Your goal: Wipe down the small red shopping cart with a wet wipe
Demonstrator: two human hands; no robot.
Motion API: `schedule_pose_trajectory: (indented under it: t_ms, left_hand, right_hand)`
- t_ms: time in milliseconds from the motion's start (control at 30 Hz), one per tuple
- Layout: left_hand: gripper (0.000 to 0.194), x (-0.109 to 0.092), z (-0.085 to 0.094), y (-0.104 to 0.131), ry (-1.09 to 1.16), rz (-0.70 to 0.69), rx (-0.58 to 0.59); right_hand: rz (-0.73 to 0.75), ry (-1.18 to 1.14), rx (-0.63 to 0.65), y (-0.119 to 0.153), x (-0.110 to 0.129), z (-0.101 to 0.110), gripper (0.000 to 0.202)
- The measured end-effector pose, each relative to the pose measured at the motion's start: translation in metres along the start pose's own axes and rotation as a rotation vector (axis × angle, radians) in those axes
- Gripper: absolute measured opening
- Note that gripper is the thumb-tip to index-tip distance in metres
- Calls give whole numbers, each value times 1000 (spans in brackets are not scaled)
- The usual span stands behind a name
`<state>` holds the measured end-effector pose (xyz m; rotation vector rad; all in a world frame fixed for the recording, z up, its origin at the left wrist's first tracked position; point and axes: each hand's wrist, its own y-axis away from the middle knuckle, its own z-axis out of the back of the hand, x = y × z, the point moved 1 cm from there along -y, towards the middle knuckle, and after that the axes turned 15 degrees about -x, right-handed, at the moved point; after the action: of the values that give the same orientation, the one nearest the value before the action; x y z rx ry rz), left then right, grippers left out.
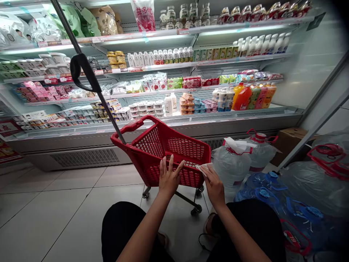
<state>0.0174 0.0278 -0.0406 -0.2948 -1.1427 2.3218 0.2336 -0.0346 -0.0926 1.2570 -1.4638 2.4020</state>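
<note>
The latticed basket [185,148] is red, the cloth [203,168] white, the trousers [256,229] black

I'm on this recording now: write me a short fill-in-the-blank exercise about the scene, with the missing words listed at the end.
1. The left hand is at the near side of a shopping cart coloured ____.
2. A white cloth or tissue is under the fingers of the ____ hand.
3. The person's trousers are coloured ____.
4. The pale floor is laid with large ____, with thin dark lines between them.

Missing words: red; right; black; tiles.
</note>
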Motion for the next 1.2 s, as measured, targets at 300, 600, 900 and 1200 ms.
schedule_pose_trajectory:
  t_ms: [300,600,900,1200]
  left_hand:
    - [90,-24,-4,7,-61,43,-26]
    - [88,-28,-1,8,-65,1,-5]
    - [90,-37,-10,7,-79,-22,-15]
    - [91,-34,-2,7,-198,-60,97]
  right_hand:
    - [171,43,38,4,31,-21,53]
    - [29,8,20,9,-5,15,43]
    - [190,1,86,2,17,-15,52]
    - [309,289,7,-13,-16,14,51]
